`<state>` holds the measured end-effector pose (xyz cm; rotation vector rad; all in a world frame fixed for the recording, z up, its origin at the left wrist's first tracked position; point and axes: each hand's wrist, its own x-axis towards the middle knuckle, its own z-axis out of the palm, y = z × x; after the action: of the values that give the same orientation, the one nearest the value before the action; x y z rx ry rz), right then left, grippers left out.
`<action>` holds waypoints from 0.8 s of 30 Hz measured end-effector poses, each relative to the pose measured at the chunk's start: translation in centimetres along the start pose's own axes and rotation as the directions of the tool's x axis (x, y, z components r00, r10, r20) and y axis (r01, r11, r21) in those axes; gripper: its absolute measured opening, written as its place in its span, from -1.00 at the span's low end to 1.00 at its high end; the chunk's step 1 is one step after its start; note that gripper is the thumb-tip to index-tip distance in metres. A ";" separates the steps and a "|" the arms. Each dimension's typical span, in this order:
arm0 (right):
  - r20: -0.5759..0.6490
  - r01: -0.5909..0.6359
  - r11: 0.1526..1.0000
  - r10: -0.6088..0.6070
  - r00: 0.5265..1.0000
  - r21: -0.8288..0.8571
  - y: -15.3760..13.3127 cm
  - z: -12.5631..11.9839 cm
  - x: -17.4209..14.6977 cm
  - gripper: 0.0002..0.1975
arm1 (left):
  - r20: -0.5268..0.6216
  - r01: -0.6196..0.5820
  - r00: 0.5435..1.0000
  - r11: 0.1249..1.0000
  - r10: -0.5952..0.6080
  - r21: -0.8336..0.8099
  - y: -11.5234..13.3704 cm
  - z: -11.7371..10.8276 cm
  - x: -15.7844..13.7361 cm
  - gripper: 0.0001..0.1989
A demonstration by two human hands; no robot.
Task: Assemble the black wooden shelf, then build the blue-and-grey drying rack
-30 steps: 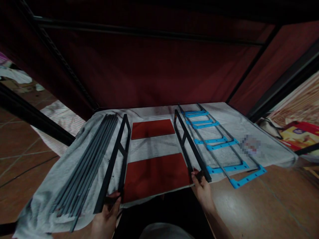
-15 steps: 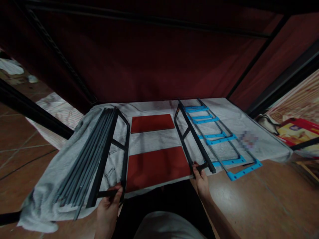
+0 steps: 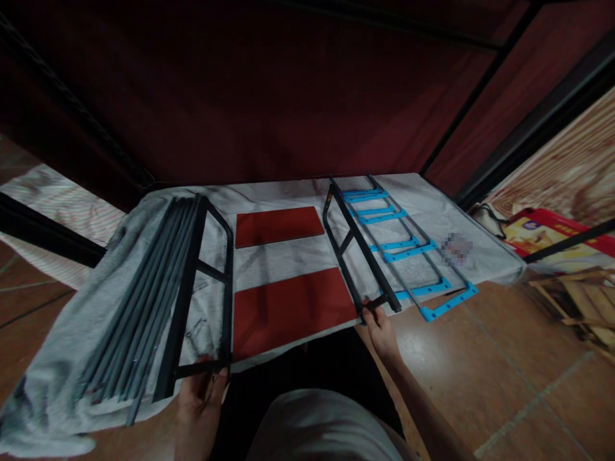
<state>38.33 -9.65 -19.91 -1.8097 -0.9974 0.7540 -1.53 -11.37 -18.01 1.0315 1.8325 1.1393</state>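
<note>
My left hand (image 3: 200, 400) is closed around the near crossbar of a black metal side frame (image 3: 186, 291), which lies on the cloth-covered surface. On the right, my right hand (image 3: 379, 330) grips the near end of a second black metal side frame (image 3: 362, 250). Between the frames lie two red boards, a larger near board (image 3: 293, 310) and a smaller far board (image 3: 278, 226). Several grey metal tubes (image 3: 139, 307) rest side by side left of the left frame. Small metal parts (image 3: 196, 330) show through the left frame's opening.
Light blue brackets with grey rods (image 3: 408, 256) lie to the right on the white cloth (image 3: 273, 262). A pixelated patch covers a small item beyond them. Dark red fabric (image 3: 269, 115) hangs behind. A red and yellow box (image 3: 557, 234) and a wooden item (image 3: 581, 304) sit at far right.
The view has shifted, so everything appears further left and slightly higher. My left fingers have moved along the crossbar, away from the frame's inner corner. My right hand keeps its grip.
</note>
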 end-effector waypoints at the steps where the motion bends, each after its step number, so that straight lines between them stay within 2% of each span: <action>1: 0.007 0.008 1.000 -0.008 1.000 -0.021 0.0 -0.1 0.1 -0.50 | -0.040 -0.033 0.999 0.999 0.035 0.037 -0.4 -0.5 -0.8 -0.54; 3: 0.015 0.016 0.999 -0.015 1.000 -0.051 0.1 -0.2 0.2 -0.50 | -0.084 -0.166 0.980 0.973 0.181 0.163 -0.8 -1.1 -2.4 -0.60; 4: 0.015 0.015 0.998 -0.014 1.000 -0.059 0.1 -0.3 0.2 -0.50 | -0.028 -0.251 0.964 0.939 0.265 0.236 -0.7 -1.1 -3.2 -0.66; 6: 0.012 0.012 0.998 -0.011 1.000 -0.063 0.0 -0.4 0.1 -0.49 | 0.193 -0.437 0.899 0.844 0.394 0.312 0.6 0.0 -3.8 -0.75; 7: 0.011 0.012 0.998 -0.012 1.000 -0.060 -0.1 -0.4 0.1 -0.49 | 0.297 -0.509 0.856 0.794 0.423 0.332 1.7 1.1 -3.5 -0.74; 10: 0.015 0.023 0.999 -0.022 1.000 -0.047 -0.5 -0.6 -0.1 -0.49 | 0.329 -0.645 0.763 0.685 0.556 0.337 5.7 6.4 -0.3 -0.59; 12: 0.027 0.038 0.998 -0.036 0.999 -0.048 -0.7 -0.7 -0.1 -0.49 | 0.356 -0.679 0.734 0.628 0.579 0.380 8.0 10.4 3.1 -0.54; 13: 0.034 0.047 0.998 -0.046 0.998 -0.050 -0.8 -0.7 -0.2 -0.48 | 0.386 -0.682 0.732 0.600 0.562 0.419 8.9 12.1 4.7 -0.54; 15: 0.042 0.062 0.997 -0.060 0.997 -0.054 -0.9 -0.6 -0.2 -0.48 | 0.447 -0.647 0.762 0.533 0.469 0.545 10.0 14.8 7.3 -0.55; 17: 0.034 0.065 0.996 -0.063 0.997 -0.056 -0.8 -0.5 -0.2 -0.49 | 0.512 -0.642 0.766 0.441 0.389 0.627 10.3 16.1 8.8 -0.58; 20: 0.006 0.060 0.996 -0.059 0.998 -0.067 -0.8 -0.3 -0.2 -0.51 | 0.566 -0.663 0.749 0.367 0.346 0.653 10.3 16.4 9.6 -0.62; 24: -0.010 0.049 0.996 -0.050 0.999 -0.077 -1.3 -0.1 -0.3 -0.54 | 0.622 -0.654 0.749 0.400 0.228 0.642 11.5 15.7 10.2 -0.63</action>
<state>37.83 -9.60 -18.62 -1.8456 -1.0729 0.6820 10.91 6.33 -14.34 2.2835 1.7091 0.0834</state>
